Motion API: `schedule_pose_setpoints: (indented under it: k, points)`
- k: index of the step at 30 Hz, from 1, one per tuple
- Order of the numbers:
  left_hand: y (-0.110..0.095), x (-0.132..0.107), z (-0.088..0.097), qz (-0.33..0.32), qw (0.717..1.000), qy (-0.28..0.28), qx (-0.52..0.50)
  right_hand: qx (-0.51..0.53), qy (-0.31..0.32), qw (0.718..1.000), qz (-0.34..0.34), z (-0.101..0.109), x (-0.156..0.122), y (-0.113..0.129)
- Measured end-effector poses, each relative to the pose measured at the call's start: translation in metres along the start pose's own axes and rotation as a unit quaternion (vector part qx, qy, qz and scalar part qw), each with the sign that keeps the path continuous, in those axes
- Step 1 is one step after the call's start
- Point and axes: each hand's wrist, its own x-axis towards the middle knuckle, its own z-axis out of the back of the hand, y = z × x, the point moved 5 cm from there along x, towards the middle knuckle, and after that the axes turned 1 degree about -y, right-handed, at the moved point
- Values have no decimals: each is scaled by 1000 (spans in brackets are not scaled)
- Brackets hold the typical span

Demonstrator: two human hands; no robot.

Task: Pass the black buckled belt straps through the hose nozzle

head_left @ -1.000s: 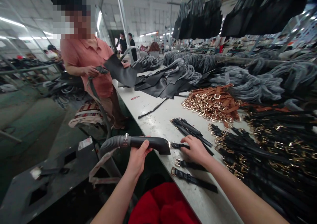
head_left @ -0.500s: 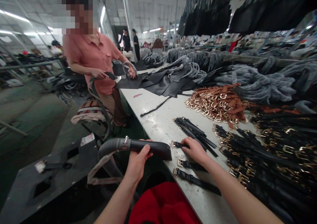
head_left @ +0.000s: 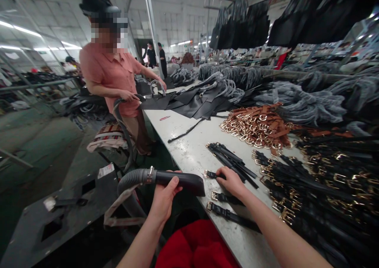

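Note:
My left hand (head_left: 166,191) is wrapped round a black hose nozzle (head_left: 191,184), thumb on top. A metal clamp joins it to a grey ribbed hose (head_left: 130,180). The nozzle's flat mouth points right, close to the table edge. At the table my right hand (head_left: 232,181) grips a short black buckle strap (head_left: 211,174), its gold buckle showing past the fingertips. Below that hand lie two more black buckle straps (head_left: 226,212), partly under my forearm. Just beyond it rests a small bundle of black straps (head_left: 229,161).
Brown straps with gold rings (head_left: 257,127) and many black buckle straps (head_left: 319,181) are heaped on the right of the table (head_left: 189,149). A co-worker (head_left: 109,74) stands at far left, handling black pieces. A dark machine box (head_left: 68,212) is at lower left.
The co-worker's far hand has moved outward over the black pieces and the head has shifted right. My view has tilted slightly; both my hands keep their holds.

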Motion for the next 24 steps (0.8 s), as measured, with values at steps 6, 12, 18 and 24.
schedule_pose_setpoints:
  k: [6,12,18,24]
  points:
    - [-1,-1,3,-2,1000,-2,4,-21,5,1000,4,1,-1,1]
    - [-3,-3,9,-7,1000,-3,-2,-80,17,996,39,8,-1,8]
    - [-7,-7,14,-9,1000,-1,-5,-186,39,978,81,10,0,38]
    - [-12,-12,17,-12,1000,-13,-17,-234,36,968,82,4,1,63]
